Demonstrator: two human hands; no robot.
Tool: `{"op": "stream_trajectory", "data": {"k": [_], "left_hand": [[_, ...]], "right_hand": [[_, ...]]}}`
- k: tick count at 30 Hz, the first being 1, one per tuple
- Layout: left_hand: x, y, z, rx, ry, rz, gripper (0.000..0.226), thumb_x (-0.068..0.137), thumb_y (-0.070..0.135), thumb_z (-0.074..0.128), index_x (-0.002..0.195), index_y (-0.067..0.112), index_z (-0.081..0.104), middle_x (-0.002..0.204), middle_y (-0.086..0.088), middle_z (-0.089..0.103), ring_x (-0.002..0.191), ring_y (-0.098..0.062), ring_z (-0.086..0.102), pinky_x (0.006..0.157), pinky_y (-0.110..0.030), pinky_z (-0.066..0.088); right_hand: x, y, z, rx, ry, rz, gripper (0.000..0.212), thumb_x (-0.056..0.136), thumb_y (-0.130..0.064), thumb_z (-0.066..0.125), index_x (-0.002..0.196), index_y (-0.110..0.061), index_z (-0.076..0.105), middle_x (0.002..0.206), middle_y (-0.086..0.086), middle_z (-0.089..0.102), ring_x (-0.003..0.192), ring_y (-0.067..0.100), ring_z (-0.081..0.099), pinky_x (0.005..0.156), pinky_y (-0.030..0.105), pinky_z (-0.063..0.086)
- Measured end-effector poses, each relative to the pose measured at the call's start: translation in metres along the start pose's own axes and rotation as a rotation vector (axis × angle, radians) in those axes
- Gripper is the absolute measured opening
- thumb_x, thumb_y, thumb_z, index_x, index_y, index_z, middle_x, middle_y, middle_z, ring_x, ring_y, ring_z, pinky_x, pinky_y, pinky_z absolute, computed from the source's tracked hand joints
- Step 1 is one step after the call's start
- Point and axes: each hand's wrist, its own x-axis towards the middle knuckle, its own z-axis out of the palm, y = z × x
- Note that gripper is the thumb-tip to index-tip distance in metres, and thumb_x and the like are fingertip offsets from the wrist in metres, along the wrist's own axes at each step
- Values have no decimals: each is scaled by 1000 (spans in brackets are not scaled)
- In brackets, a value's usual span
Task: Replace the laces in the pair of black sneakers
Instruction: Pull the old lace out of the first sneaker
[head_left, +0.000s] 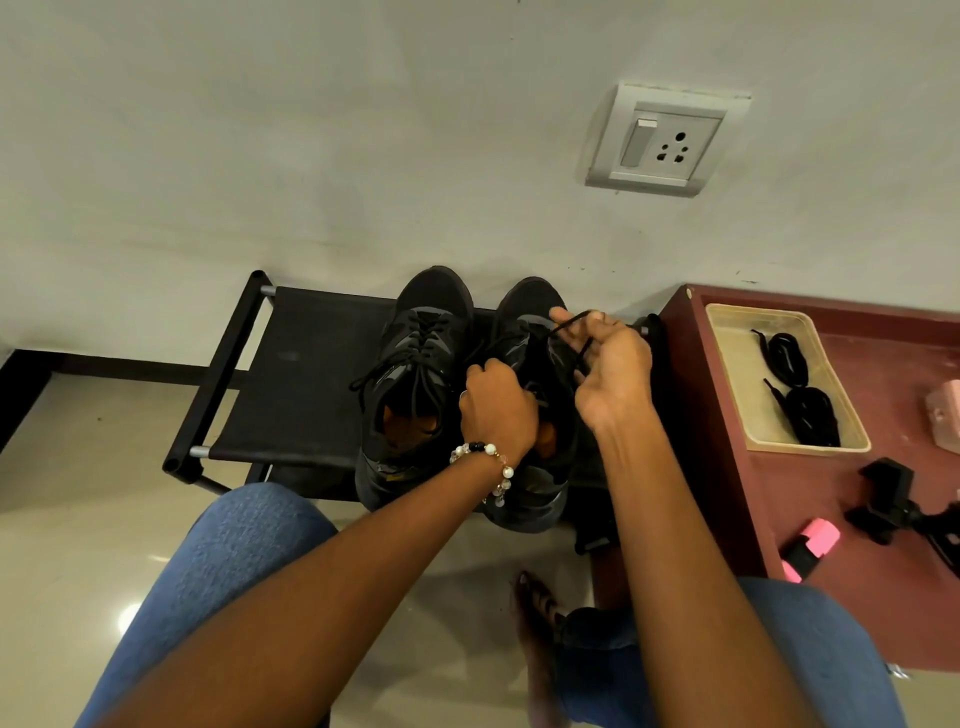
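Black sneakers: two, side by side on a fabric stool.
Right hand: pinching the right shoe's lace, pulled up.
Left hand: curled on that shoe's tongue area.
Spare laces: two bundles in a tray, right.

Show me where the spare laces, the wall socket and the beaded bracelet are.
spare laces (789, 384): head view, on the coiled black bundles in the tray.
wall socket (675, 148): head view, on the plate by the pin holes.
beaded bracelet (485, 451): head view, on the beads at the left wrist.
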Motion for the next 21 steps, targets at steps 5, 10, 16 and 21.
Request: {"op": "stream_trajectory", "data": {"k": [5,10,16,21], "left_hand": [[0,0,-1,4,1,-7,27,97,13,44,118,0,53,123,-18,51,109,-36,54,79,-36,42],[1,1,0,-1,-4,-23,24,97,12,43,116,0,54,120,-18,52,104,-35,56,69,-31,36],[1,0,0,-1,-6,-27,23,97,11,44,114,0,54,119,-17,52,103,-35,57,69,-32,39],[0,1,-2,21,-5,-14,27,98,14,45,119,0,53,123,-18,51,107,-37,55,75,-35,42]], "right_hand": [[8,15,-1,-521,26,-336,11,91,-7,60,90,-17,66,79,-3,68,78,8,64,81,26,51],[19,33,-1,-1377,-101,-682,25,85,-6,64,108,-10,73,112,14,62,104,30,58,84,38,53],[8,31,4,-1315,20,-683,14,85,-1,58,84,-3,72,103,15,63,96,28,58,71,27,40],[4,15,1,-808,237,-378,21,85,-4,52,69,1,65,72,9,67,72,20,64,69,32,52]]}}
